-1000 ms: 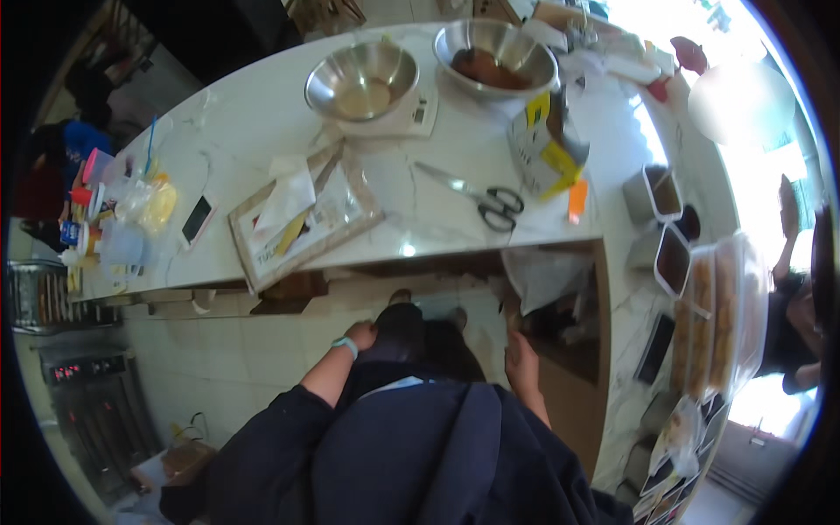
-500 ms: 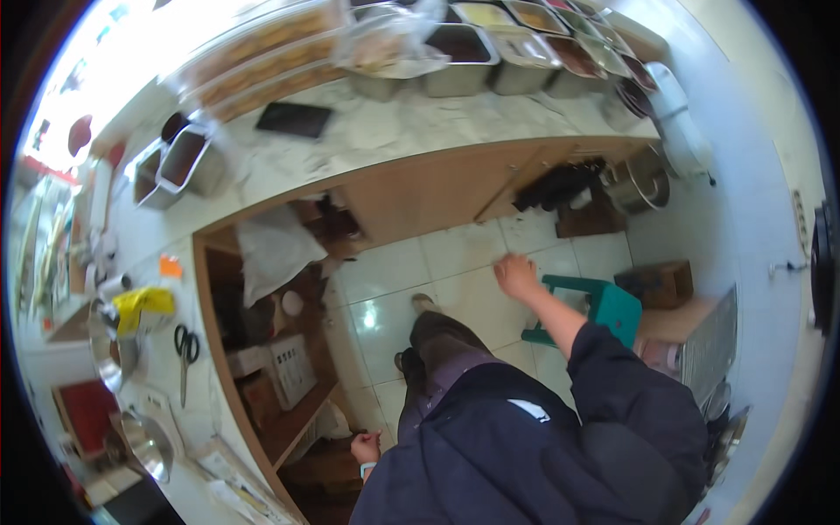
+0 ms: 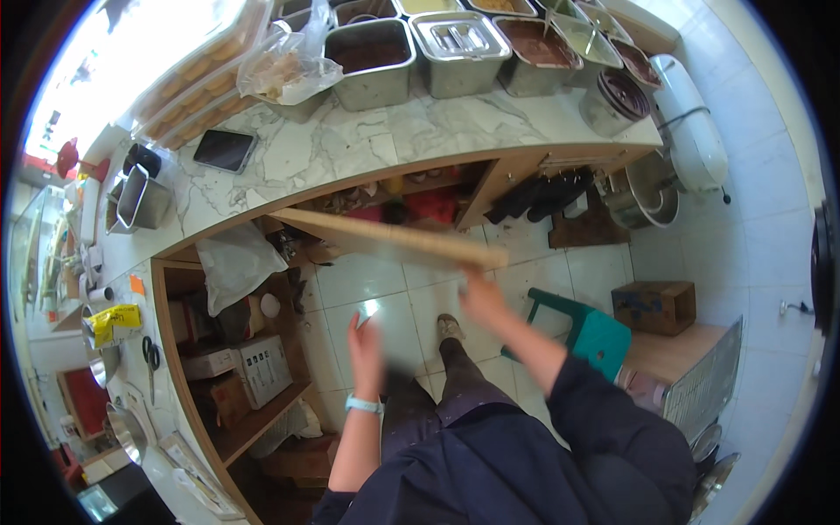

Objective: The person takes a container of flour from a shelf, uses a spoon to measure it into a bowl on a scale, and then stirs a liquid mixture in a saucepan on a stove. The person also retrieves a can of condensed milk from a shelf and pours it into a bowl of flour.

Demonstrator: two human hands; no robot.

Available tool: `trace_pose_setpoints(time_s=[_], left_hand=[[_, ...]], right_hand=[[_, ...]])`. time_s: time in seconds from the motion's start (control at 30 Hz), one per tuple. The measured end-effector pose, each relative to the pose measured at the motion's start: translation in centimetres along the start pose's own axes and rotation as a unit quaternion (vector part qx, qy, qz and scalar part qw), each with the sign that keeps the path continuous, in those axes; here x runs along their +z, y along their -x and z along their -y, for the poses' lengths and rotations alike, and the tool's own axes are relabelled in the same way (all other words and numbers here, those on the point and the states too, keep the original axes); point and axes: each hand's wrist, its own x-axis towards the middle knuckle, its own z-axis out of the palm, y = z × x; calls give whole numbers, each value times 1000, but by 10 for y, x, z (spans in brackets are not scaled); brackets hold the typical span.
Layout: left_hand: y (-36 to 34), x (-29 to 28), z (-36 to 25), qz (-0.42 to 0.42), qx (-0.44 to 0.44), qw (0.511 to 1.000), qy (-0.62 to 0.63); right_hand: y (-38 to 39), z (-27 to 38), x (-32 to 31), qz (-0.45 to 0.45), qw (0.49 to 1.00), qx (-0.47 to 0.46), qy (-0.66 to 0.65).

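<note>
A wooden cabinet door (image 3: 394,240) under the counter stands swung outward, its top edge running across the floor area. My right hand (image 3: 483,302), blurred, is closed at the free end of that door. Behind the door, the cabinet's inside shows red and dark items (image 3: 429,207) on shelves, partly hidden by the counter. My left hand (image 3: 367,350) is in the air above the floor, left of the door's end, holding nothing; its fingers look stretched out, though smeared by motion. A pale blue band (image 3: 363,404) is on my left wrist.
Metal food pans (image 3: 372,74), a dark phone (image 3: 225,150) and boxed round baked pieces (image 3: 188,92) line the marble counter (image 3: 306,140). A green stool (image 3: 604,337) and a cardboard box (image 3: 654,306) stand at right. Open shelves (image 3: 262,429) with boxes are at left.
The cabinet door, closed before, is now swung open. My right hand has moved left to its edge. My left hand has come up and forward from beside my body.
</note>
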Motion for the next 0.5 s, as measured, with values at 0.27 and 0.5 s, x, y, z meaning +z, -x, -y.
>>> trace_pose_setpoints(time_s=[0.27,0.5], left_hand=[[27,34,0,-31,57,998,22],[38,-60,-9,-64,12,998,-14]], right_hand=[[92,-46,88,248,885,-389,-59],[-106,-97,124,187,974,-44,-116]])
